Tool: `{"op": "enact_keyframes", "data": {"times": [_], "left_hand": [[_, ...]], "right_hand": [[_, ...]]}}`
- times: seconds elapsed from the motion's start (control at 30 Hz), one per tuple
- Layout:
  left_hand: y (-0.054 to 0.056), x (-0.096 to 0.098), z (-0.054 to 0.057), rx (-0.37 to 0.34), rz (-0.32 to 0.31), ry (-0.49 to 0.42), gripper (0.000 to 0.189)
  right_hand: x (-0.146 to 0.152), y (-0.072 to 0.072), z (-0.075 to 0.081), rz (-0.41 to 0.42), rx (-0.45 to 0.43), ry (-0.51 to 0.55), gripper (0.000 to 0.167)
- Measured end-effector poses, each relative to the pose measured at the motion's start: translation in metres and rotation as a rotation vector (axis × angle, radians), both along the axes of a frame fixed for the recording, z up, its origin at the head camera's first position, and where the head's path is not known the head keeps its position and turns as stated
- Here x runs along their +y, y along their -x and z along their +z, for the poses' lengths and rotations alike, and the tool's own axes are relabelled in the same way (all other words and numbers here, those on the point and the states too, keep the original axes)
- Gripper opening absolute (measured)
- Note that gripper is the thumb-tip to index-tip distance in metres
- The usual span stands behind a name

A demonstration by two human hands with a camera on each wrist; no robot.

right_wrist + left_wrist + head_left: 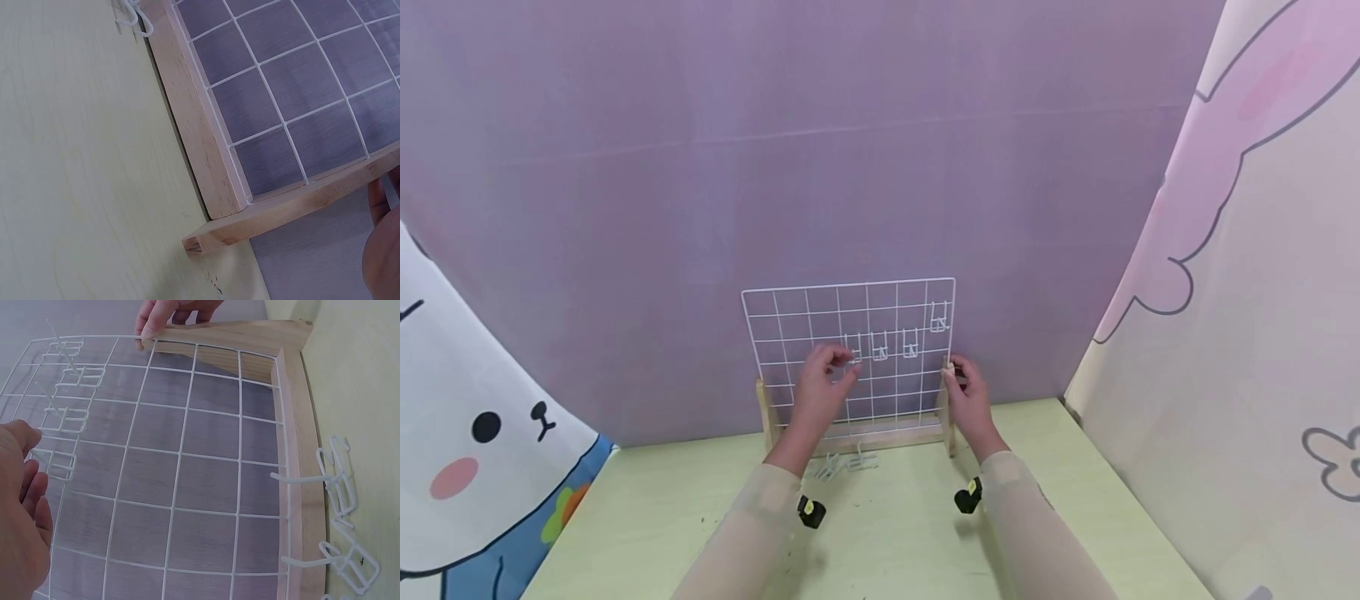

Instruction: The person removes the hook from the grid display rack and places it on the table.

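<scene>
A white wire grid panel (867,284) stands upright in a wooden stand (889,437). Several white wire hooks hang on it, toward the upper right. My left hand (820,387) is at the leftmost hung hook (74,467), thumb and fingers curled round its projecting prong in the left wrist view. To the right, my right hand (970,404) grips the upper end of the stand's right wooden post (250,332), thumb on one side and fingers behind. The right wrist view catches only part of that hand beyond the post.
Loose white hooks (344,499) lie on the pale table (1075,500) along the front of the stand's base. Behind the grid hangs a purple cloth backdrop (887,167). Printed cartoon cloths flank the table on both sides.
</scene>
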State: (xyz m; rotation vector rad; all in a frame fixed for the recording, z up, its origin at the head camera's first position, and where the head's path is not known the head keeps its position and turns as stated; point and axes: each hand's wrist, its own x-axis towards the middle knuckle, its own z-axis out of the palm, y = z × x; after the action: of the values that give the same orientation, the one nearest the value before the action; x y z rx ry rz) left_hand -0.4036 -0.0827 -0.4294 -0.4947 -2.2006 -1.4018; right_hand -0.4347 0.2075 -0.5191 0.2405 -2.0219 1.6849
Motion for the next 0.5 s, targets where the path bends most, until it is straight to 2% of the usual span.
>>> {"op": "enact_keyframes", "data": {"times": [0.5], "left_hand": [[0.0038, 0.0041, -0.0014, 0.020, 0.025, -0.055, 0.009]], "right_hand": [[0.0013, 0.0003, -0.0006, -0.007, 0.003, -0.015, 0.031]]}}
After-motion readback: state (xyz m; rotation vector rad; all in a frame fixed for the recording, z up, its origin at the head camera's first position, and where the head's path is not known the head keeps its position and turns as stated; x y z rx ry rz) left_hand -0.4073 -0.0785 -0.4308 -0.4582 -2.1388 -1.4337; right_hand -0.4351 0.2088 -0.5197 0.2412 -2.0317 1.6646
